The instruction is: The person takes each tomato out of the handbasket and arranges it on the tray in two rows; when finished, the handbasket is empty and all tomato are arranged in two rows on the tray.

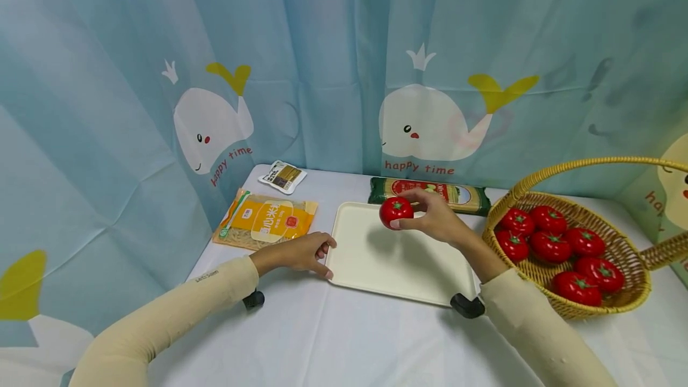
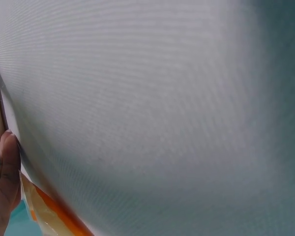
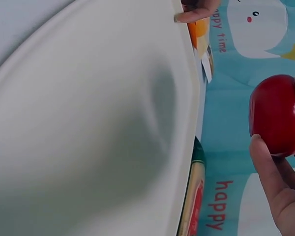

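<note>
My right hand (image 1: 432, 218) holds a red tomato (image 1: 396, 213) between thumb and fingers, raised over the cream tray (image 1: 371, 267), with a shadow falling on the tray. In the right wrist view the tomato (image 3: 276, 115) shows at the right edge, the thumb (image 3: 265, 164) pressed to its side. At the tray's left side my left hand (image 1: 303, 252) grips the rim, its thumb and fingertips on the edge. The left wrist view catches only part of that hand (image 2: 6, 172), at its lower left.
A wicker basket (image 1: 639, 282) with several tomatoes (image 1: 550, 248) stands at the right, its handle arching high. Behind the tray lies a green-ended noodle packet (image 1: 457, 194). An orange food bag (image 1: 269, 218) and a small white pouch (image 1: 283, 177) lie at the left.
</note>
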